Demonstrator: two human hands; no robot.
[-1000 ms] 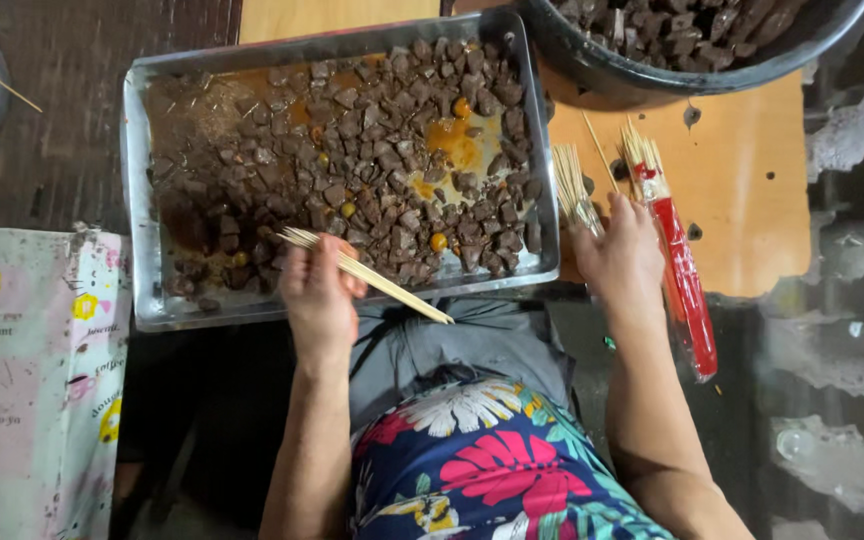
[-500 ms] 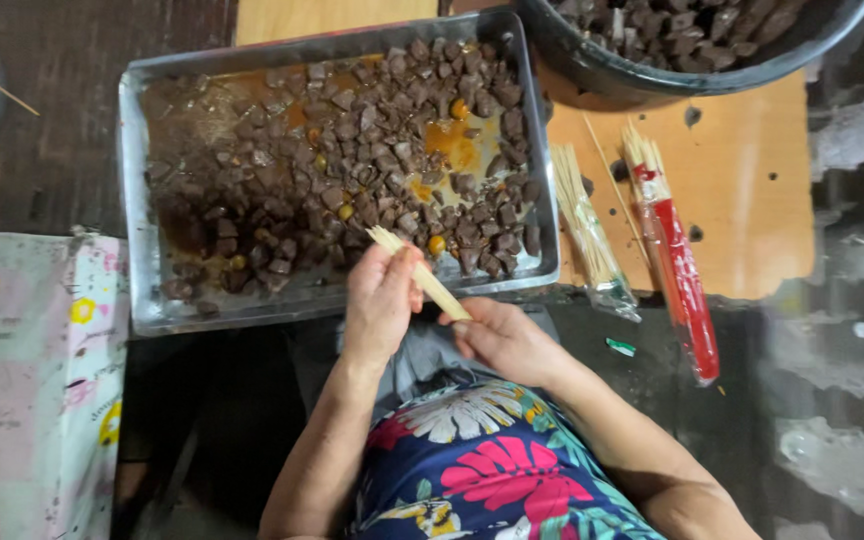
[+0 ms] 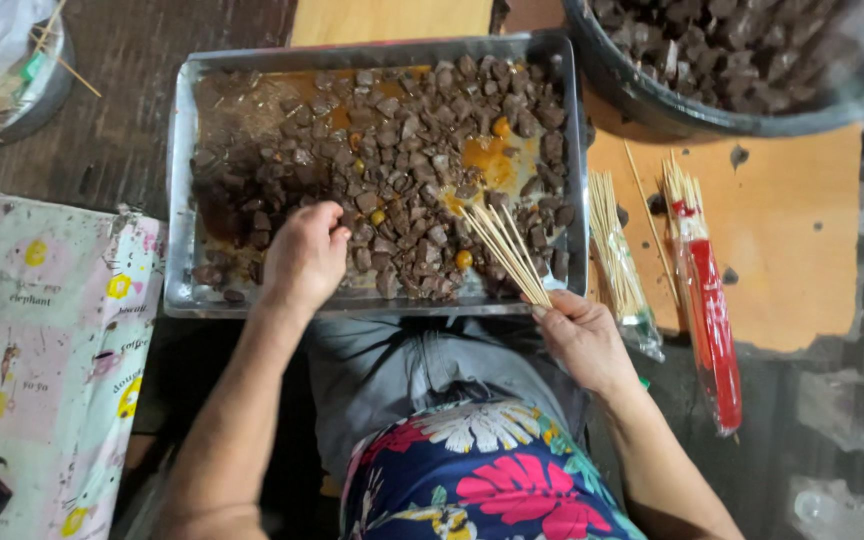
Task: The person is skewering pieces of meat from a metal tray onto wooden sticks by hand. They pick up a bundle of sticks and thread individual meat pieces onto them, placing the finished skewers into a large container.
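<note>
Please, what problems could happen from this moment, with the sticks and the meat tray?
The right hand holds a bundle of skewers fanned out with tips over the tray; some may slip into the marinade. The left hand reaches among the meat pieces, so a sharp tip nearby could prick it. The tray's near rim hangs toward the lap; oily sauce might spill.

Dull scuffed metal tray, pale matt wooden skewers, glossy red plastic sleeve, wet glistening meat.

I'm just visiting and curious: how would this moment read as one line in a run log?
left hand: in metal tray, on meat pieces | right hand: holds bamboo skewers | beside: skewer packs on orange board
</note>
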